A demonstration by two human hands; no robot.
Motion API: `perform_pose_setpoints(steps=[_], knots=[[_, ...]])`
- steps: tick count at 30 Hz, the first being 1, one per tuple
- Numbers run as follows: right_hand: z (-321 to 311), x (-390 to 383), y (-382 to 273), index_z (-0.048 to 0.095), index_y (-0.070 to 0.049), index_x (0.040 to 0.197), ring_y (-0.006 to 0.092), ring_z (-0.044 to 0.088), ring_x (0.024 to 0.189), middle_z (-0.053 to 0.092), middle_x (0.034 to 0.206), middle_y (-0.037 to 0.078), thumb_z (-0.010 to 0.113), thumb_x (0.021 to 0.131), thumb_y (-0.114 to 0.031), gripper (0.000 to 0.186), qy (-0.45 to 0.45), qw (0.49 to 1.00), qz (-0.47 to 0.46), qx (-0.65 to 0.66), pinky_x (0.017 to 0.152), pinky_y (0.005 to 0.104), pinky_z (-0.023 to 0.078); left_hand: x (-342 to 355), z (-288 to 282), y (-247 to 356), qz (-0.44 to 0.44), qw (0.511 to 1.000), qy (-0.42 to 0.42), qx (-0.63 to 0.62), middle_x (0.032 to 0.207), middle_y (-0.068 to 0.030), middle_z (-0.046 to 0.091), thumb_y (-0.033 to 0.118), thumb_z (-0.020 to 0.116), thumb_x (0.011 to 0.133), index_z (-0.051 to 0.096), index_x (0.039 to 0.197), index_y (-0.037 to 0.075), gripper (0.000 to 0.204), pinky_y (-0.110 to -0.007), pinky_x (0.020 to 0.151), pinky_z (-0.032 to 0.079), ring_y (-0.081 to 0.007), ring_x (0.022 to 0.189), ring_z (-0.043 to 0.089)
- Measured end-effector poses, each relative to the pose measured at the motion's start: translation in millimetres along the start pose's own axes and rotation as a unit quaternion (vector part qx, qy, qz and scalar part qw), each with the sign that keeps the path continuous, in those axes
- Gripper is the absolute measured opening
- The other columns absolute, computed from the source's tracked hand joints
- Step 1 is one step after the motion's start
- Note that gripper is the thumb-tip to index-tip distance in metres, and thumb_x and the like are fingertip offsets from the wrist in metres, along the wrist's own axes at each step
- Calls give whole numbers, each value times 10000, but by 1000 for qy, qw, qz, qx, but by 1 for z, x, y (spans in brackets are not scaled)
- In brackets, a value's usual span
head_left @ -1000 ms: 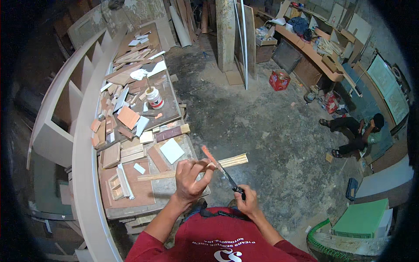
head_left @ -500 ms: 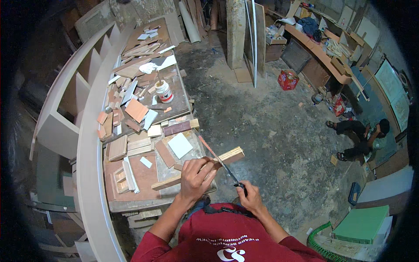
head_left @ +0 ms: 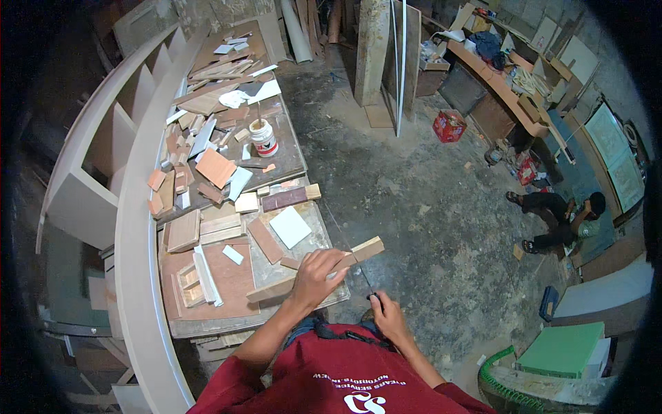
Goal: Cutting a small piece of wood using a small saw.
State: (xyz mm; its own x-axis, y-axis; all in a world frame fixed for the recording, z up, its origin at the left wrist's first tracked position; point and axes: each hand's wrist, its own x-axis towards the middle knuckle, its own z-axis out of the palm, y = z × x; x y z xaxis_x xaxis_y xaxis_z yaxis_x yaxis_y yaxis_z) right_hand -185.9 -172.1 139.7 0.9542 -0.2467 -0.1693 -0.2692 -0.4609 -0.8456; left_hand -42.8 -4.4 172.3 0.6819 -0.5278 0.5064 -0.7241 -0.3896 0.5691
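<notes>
My left hand (head_left: pixel 316 279), fingers closed, grips a pale wood strip (head_left: pixel 366 249) that crosses the front corner of the worktable, its far end out over the floor. My right hand (head_left: pixel 386 314) is closed on the black handle of a saw (head_left: pixel 362 269); its thin blade lies across the strip just right of my left fingers. Near them on the worktable (head_left: pixel 308 236) are a white square (head_left: pixel 290 226), a brown board piece (head_left: pixel 265 241) and a small wooden compartment piece (head_left: pixel 192 286).
Offcuts (head_left: pixel 215 167) and a white-red tub (head_left: pixel 263 138) cover the back of the worktable, beside long pale shelving (head_left: pixel 138 228). Boards lean on a pillar (head_left: pixel 370 52). A red box (head_left: pixel 449 127) is on the floor. A person (head_left: pixel 565 214) sits at right, above a green case (head_left: pixel 558 348).
The saw blade has turned from showing its orange side to a thin edge-on line across the strip. The strip and my left hand have shifted slightly within the view.
</notes>
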Motion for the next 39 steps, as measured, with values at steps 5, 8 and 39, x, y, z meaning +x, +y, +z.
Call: perform_pose_setpoints(steps=[5, 8, 39], knots=[[50, 3, 56, 554, 18, 976, 462, 575, 790, 600, 794, 266, 380, 978, -349, 406, -19, 998, 62, -22, 677, 483, 435, -33, 48, -63, 8, 997, -72, -3, 954, -130, 611, 166, 683, 754, 600, 977, -9, 296, -384, 766, 459, -297, 887, 577], [76, 4, 95, 550, 35, 981, 459, 567, 852, 595, 843, 280, 321, 988, -390, 483, -38, 994, 97, -43, 741, 475, 435, -54, 77, -93, 23, 990, -135, -24, 921, -130, 598, 182, 683, 754, 579, 961, -11, 302, -393, 747, 465, -307, 856, 562], [111, 12, 98, 532, 2, 948, 475, 578, 619, 589, 668, 290, 343, 970, -310, 365, -83, 977, 151, -126, 586, 557, 465, -56, 107, -129, 143, 911, -342, 179, 842, -80, 500, 320, 622, 786, 553, 862, 54, 285, -392, 710, 382, -242, 825, 501]])
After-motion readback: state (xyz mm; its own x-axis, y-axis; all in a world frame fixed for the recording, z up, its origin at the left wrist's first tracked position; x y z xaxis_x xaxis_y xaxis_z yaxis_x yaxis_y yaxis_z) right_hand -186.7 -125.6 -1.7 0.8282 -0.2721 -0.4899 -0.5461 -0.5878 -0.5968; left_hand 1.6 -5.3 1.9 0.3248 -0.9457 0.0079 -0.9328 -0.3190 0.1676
